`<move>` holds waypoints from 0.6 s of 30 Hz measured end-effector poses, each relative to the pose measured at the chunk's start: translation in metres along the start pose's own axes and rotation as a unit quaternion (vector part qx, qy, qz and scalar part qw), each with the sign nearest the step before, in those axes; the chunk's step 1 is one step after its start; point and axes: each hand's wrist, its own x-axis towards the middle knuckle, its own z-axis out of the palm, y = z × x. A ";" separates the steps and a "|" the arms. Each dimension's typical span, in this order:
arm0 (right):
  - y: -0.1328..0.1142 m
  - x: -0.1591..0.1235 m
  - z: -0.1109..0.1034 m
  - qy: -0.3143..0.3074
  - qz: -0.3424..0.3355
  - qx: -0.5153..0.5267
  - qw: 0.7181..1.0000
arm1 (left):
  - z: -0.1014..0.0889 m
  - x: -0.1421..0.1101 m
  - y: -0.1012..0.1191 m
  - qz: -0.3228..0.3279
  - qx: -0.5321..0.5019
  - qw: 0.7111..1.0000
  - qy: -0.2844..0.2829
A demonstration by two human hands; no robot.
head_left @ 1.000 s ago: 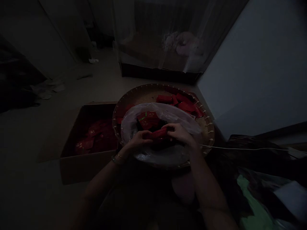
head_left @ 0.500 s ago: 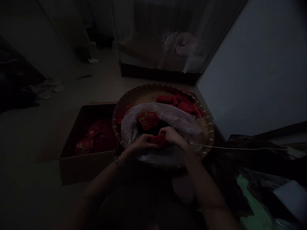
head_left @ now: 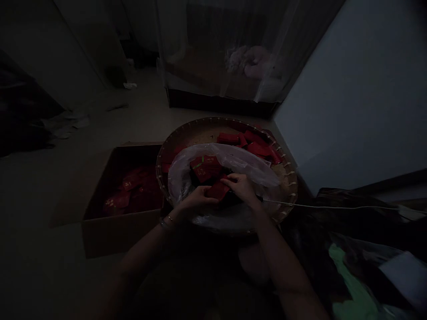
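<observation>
Over a round woven bamboo tray (head_left: 185, 129), both hands are on one red packet (head_left: 218, 190). My left hand (head_left: 196, 198) is closed on its left side, thumb along the near edge. The fingers of my right hand (head_left: 243, 187) pinch its upper right edge. Below them a translucent plastic bag (head_left: 230, 155) lies open in the tray, its rim rolled outward. Inside the bag rests a stack of red packets (head_left: 206, 168) with gold print and a green strip. The dim light hides what is in the packet.
More red packets (head_left: 256, 143) lie at the tray's far right. Left of the tray, a cardboard box (head_left: 123, 229) holds printed red packets. A thin white cord (head_left: 333, 206) runs rightward from near my right wrist. Green cloth (head_left: 353, 289) and dark items lie at the right.
My right hand has shifted its grip, its fingers now pinching the packet's upper edge. The packet has turned and shows more of its flat face. My left hand stays nearly in place.
</observation>
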 end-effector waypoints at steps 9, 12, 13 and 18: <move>0.068 -0.021 -0.017 -0.052 -0.006 -0.243 0.969 | -0.007 0.009 -0.012 0.001 -0.062 0.996 0.059; 0.076 -0.026 -0.009 -0.094 0.003 -0.334 0.938 | -0.007 0.012 -0.015 0.013 -0.095 0.994 0.049; 0.077 -0.026 -0.008 -0.103 0.002 -0.346 0.932 | -0.007 0.012 -0.016 0.014 -0.105 0.993 0.050; 0.076 -0.022 -0.021 -0.101 -0.004 -0.244 0.964 | -0.008 0.010 -0.015 0.017 -0.125 0.990 0.060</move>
